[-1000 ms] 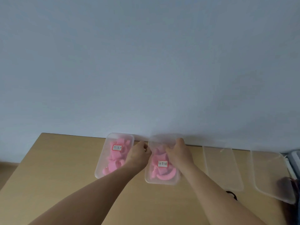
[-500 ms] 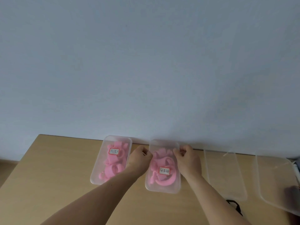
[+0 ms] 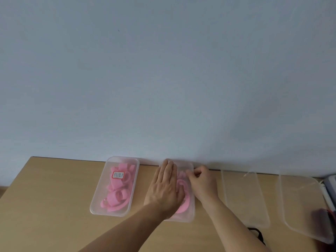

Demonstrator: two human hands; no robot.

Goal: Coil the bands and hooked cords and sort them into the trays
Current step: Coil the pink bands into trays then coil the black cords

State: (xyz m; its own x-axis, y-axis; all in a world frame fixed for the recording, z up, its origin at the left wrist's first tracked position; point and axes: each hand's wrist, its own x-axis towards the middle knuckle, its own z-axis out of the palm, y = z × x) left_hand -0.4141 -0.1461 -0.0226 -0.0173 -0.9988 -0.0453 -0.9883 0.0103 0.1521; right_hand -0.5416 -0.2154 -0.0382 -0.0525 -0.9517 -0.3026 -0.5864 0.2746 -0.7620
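On the tray (image 3: 190,216), the flat left hand (image 3: 164,188) hides bands (image 3: 185,203); whether the curled right hand (image 3: 202,182) grips is unclear.

A plain pale blue-grey wall (image 3: 163,70) rises behind a light wooden table (image 3: 45,206) in soft, even light.

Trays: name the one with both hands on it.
The second tray from the left: the left hand lies flat across it and the right hand pinches its right rim. The labelled tray and the two clear trays rightward are untouched.
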